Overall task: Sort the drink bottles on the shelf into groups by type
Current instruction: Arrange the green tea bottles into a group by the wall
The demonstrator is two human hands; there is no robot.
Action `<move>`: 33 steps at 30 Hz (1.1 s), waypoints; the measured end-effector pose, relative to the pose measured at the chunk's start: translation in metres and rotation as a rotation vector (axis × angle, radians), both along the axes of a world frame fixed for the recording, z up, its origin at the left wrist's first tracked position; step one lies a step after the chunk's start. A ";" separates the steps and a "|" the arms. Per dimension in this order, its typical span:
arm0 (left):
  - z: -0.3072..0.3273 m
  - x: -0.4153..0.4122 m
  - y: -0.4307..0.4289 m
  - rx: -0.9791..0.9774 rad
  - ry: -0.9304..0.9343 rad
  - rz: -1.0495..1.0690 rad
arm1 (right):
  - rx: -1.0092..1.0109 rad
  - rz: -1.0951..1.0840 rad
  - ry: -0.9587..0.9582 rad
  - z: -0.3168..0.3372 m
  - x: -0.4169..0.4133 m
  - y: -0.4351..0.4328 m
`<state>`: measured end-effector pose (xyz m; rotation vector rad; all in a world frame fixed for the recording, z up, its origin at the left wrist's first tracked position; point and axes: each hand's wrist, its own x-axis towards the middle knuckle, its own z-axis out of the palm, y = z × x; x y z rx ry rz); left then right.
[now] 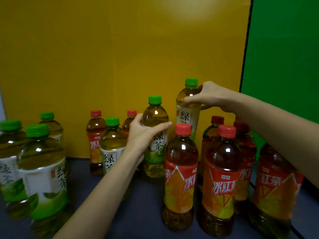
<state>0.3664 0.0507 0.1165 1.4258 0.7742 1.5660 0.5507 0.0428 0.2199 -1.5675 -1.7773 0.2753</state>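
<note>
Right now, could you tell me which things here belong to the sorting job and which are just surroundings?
Job: green-cap tea bottles, red-cap tea bottles, left hand and right hand, each gripping a green-cap bottle, shelf.
Surroundings: yellow panel, green panel.

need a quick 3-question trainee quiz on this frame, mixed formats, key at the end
1. True or false: the right hand grips a red-capped bottle.
2. Multiple choice: the left hand grips the left-hand bottle, whose cap is A) red, B) green, C) blue.
3. Fill in: the front bottles grouped at the right have ___ caps.

Key: 1 false, the right-hand bottle is green-capped; 2 B; 3 red.
</note>
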 end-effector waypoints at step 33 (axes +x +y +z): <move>0.059 -0.175 -0.113 0.288 0.005 0.035 | 0.728 0.209 0.392 0.016 -0.187 -0.106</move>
